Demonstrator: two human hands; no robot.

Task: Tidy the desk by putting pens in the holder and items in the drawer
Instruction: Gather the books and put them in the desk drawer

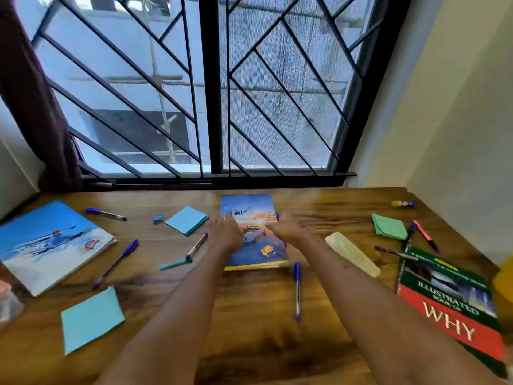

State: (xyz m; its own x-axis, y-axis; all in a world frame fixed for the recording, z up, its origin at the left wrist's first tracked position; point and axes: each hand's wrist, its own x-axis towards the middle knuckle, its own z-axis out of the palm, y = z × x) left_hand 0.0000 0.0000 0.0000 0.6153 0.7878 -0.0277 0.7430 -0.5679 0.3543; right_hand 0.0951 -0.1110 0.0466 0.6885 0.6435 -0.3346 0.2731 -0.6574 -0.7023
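Hands over the centre notebook [254, 237] (sunset/boat cover), which lies flat on the wooden surface [249, 329] below the window grille [194, 93]. Left hand [226, 236] and right hand [286, 230] both blurred; fingers look extended fwd and spread, nothing pinched. Cannot tell whether they touch the cover or sit just above it.

Pens, all loose on the surface:
- blue-cap pen [297, 290], just R of notebook's near corner, lengthwise toward viewer.
- pen [197, 244], just L of left hand, diagonal.
- blue pen [116, 262], further L, diagonal.
- blue pen [106, 214], far L, near the back.
- teal marker [175, 264], near the notebook's L edge.
- R side: pink pen [425, 235] and a dark pen [410, 235] crossing beside the green sticky pad [388, 226]; another pen [399, 254] lies with its tip on top edge of the "WHY" book [449, 304].

Other items: large blue notebook [52, 245] far L; blue sticky pad [186, 219] L of centre notebook; second blue sticky pad [91, 319] near L front; small blue sharpener [157, 219] beside the back pad; pale ruler [352, 254] diagonal, R of right forearm; glue stick [404, 203] far R back. Yellow object [503, 282] at R edge, cut off, cannot ID.
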